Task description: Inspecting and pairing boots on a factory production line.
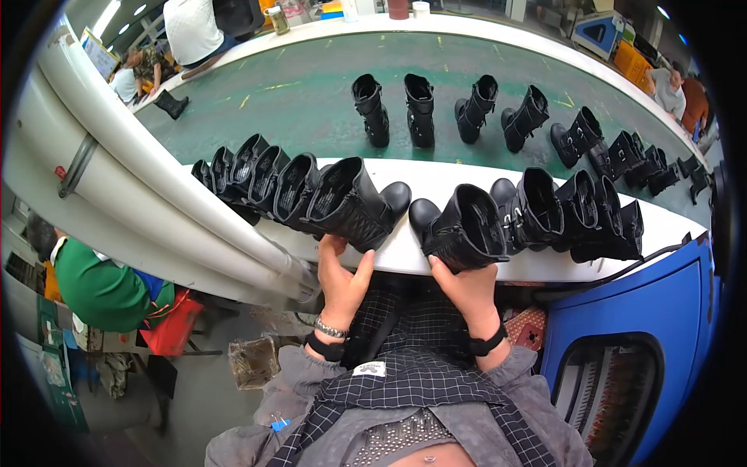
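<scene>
My left hand (343, 282) grips a black boot (352, 204) low at its heel, thumb along the near side and fingers partly hidden behind it. Its rounded toe points right. Another black boot (467, 227), toe pointing left, is in my right hand (468, 292); the thumb shows at its side and the fingers are hidden beneath. Both boots are at the near edge of a white shelf (401, 261), toes nearly facing. To the left, a row of similar boots (268, 175) stands close together. More boots with buckled straps (538, 206) stand on the right.
Beyond the shelf, a green work surface (303, 97) carries several spaced black boots (420, 109). White pipes (167, 179) run along the left. A blue machine (630, 311) stands close on the right. People sit at the far side, and a person in green (101, 284) is at lower left.
</scene>
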A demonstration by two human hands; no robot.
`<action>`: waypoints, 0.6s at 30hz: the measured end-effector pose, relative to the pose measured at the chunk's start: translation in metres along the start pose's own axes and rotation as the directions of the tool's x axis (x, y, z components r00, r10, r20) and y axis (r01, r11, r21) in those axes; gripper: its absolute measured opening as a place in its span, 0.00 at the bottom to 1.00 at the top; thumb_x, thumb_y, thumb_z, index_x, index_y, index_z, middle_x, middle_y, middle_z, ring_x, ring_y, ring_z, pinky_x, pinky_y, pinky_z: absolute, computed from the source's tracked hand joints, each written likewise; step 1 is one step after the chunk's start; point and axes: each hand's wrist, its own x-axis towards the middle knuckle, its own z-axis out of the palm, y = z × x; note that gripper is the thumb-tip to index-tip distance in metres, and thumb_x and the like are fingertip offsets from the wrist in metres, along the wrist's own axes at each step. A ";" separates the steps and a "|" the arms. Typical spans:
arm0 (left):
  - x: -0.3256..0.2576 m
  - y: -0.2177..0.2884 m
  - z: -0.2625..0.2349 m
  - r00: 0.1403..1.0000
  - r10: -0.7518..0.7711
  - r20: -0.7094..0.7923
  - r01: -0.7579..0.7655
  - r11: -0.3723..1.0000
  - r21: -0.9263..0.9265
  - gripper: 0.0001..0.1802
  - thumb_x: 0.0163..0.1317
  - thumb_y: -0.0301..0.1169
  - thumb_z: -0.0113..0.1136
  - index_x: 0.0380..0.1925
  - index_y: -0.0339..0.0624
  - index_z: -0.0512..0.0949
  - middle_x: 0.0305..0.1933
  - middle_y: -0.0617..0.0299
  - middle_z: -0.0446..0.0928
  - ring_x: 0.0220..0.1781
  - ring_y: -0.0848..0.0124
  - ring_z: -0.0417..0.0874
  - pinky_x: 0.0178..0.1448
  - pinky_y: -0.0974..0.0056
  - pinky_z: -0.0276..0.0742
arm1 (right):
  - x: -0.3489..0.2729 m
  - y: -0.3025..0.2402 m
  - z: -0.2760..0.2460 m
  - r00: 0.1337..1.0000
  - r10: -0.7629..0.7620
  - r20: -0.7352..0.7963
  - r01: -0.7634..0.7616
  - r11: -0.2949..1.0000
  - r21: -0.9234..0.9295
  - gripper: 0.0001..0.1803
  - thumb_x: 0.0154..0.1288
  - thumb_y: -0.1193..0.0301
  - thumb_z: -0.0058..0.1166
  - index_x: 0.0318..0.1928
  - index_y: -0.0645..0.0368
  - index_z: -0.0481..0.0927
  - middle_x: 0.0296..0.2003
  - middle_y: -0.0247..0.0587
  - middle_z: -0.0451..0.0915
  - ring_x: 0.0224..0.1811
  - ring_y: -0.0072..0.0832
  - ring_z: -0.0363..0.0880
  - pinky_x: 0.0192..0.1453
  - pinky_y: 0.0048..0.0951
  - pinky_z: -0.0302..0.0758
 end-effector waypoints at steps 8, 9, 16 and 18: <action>0.039 0.012 0.018 0.970 -0.154 0.188 0.174 0.980 -0.097 0.23 0.49 0.40 0.73 0.41 0.37 0.82 0.40 0.51 0.84 0.45 0.55 0.85 0.49 0.57 0.78 | 0.003 0.006 -0.018 0.999 -0.027 0.017 0.023 0.983 0.183 0.27 0.50 0.77 0.67 0.52 0.67 0.76 0.45 0.40 0.81 0.45 0.27 0.80 0.54 0.29 0.76; 0.039 0.015 0.019 0.981 -0.116 0.157 0.136 0.983 -0.124 0.18 0.51 0.37 0.72 0.37 0.36 0.83 0.37 0.53 0.85 0.41 0.59 0.86 0.48 0.59 0.78 | 0.000 0.008 -0.017 1.000 0.009 0.027 -0.015 0.979 0.204 0.26 0.51 0.77 0.67 0.52 0.67 0.76 0.45 0.41 0.81 0.45 0.27 0.80 0.54 0.29 0.76; -0.018 0.042 0.014 0.777 -0.491 0.393 0.629 0.595 -0.500 0.14 0.59 0.29 0.67 0.44 0.36 0.80 0.41 0.60 0.82 0.42 0.70 0.83 0.40 0.64 0.84 | -0.054 0.027 -0.016 0.967 0.168 -0.191 -0.046 0.855 0.517 0.17 0.64 0.71 0.55 0.52 0.63 0.77 0.48 0.39 0.79 0.44 0.29 0.81 0.50 0.31 0.78; -0.034 0.043 0.017 0.732 -0.518 0.443 0.672 0.444 -0.593 0.16 0.61 0.30 0.66 0.47 0.37 0.78 0.44 0.59 0.81 0.44 0.69 0.83 0.39 0.63 0.86 | -0.069 0.035 -0.020 0.917 0.394 -0.065 -0.190 0.575 0.795 0.16 0.66 0.69 0.54 0.52 0.62 0.77 0.48 0.41 0.80 0.45 0.32 0.83 0.49 0.35 0.80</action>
